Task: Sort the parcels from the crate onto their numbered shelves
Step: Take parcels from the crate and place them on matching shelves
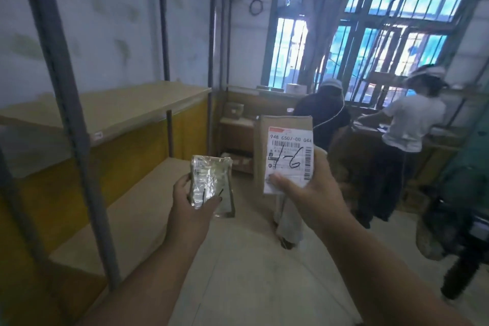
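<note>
My left hand [190, 201] grips a small silvery plastic-wrapped parcel [210, 180] with a black pen mark on it, held upright at chest height. A brown cardboard parcel [283, 151] is in my right hand [304, 190], thumb pressed on its white shipping label, where "1-6" is handwritten in black. Both parcels are in the air in front of me, apart from each other. A metal-framed shelf unit [111, 114] with wooden boards stands to my left, its boards bare. The crate is not in view.
Two people [325, 111] [407, 124] stand at a counter under barred windows [391, 24] ahead on the right. A further shelf [235, 124] with small boxes stands at the back wall. A dark machine or vehicle [465, 219] is at the right edge. Open floor lies ahead.
</note>
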A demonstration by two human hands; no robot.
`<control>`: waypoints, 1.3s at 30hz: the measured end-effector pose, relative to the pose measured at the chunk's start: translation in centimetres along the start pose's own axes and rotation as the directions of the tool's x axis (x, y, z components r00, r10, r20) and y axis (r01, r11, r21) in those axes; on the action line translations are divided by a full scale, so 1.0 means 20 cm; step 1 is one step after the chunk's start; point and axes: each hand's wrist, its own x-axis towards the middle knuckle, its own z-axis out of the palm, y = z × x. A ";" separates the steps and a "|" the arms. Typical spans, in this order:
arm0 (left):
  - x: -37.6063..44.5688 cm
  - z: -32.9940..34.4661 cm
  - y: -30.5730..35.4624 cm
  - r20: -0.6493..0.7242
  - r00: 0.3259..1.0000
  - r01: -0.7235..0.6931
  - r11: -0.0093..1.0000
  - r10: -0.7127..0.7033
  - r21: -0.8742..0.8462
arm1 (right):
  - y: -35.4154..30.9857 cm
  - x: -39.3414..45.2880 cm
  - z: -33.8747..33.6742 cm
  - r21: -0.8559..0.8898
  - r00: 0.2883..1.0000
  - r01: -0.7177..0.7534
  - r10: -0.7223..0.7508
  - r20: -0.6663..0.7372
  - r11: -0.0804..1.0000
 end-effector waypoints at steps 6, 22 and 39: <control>0.58 0.25 0.11 -0.093 0.993 -0.077 0.997 0.079 0.020 | 0.16 0.75 0.10 0.065 0.993 0.079 -0.084 0.085 0.995; 1.62 0.57 0.38 -0.450 0.835 -0.240 0.945 0.318 0.222 | 0.41 2.16 0.41 0.289 0.900 0.274 -0.351 0.260 0.917; 1.52 -0.04 0.53 -0.838 0.378 0.255 0.826 0.393 0.503 | 0.17 2.29 1.42 0.654 0.559 0.102 -0.587 0.586 0.750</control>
